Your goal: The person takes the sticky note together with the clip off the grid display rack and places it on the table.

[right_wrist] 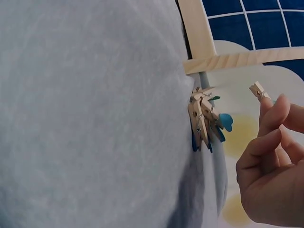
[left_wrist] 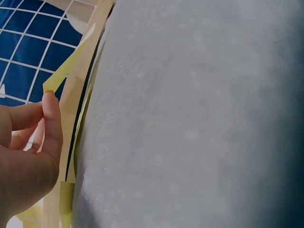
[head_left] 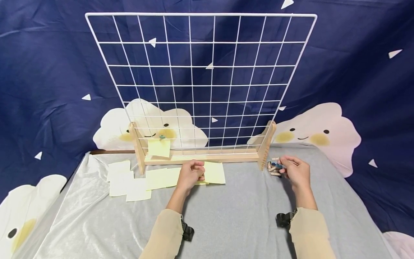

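Observation:
My left hand [head_left: 191,175] pinches a yellow sticky note [head_left: 215,173] at its edge between thumb and finger. In the left wrist view that note [left_wrist: 64,69] is raised and tilted in front of the wooden stand. My right hand [right_wrist: 273,156] pinches a small wooden clothespin [right_wrist: 257,90], its jaw end pointing away from the fingertips. Just beside that hand lies a pile of similar clothespins [right_wrist: 202,114] with blue and green decorations. A white wire grid [head_left: 202,66] stands upright in a wooden base [head_left: 207,158]. Low on its left, a teal clip [head_left: 162,137] holds another yellow note [head_left: 159,148].
More yellow notes [head_left: 158,178] lie in a row before the base, partly behind my left hand. Paler notes [head_left: 138,194] overlap at the left. Grey cloth [head_left: 233,223] covers the table, and a dark blue cloud-print curtain [head_left: 355,72] hangs behind.

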Demonstrator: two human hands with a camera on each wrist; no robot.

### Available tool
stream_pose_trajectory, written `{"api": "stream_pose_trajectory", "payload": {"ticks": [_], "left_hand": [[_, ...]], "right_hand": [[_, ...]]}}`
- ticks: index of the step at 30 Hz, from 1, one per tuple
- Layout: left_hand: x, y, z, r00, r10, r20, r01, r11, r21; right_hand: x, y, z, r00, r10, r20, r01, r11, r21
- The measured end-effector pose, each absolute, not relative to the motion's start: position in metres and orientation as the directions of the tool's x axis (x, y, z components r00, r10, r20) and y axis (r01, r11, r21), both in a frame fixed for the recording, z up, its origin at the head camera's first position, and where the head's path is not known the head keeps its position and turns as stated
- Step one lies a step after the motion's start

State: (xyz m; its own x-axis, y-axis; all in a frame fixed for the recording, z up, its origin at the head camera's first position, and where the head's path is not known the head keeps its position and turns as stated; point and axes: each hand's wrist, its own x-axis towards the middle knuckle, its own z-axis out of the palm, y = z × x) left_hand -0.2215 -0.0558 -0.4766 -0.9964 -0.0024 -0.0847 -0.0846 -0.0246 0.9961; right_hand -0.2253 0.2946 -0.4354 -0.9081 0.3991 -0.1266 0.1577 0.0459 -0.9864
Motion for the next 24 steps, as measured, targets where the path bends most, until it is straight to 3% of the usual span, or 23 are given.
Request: {"api": "stream_pose_trajectory", "payload": {"ticks": [13,24], "left_hand": [[-0.226,-0.053,-0.48,-0.997,0.028,-0.074,-0.075,-0.009,0.997],[-0.226,-0.049,-0.479,-0.996,-0.004,-0.087,-0.087,0.043,0.995]], "right_hand": [[-0.228,0.311,-0.442,-0.933,0.315,-0.176,0.269,0.282,-0.921],[-0.226,0.316,-0.448,-0.931,0.273,-0.242,0.325,0.321,-0.889]]}}
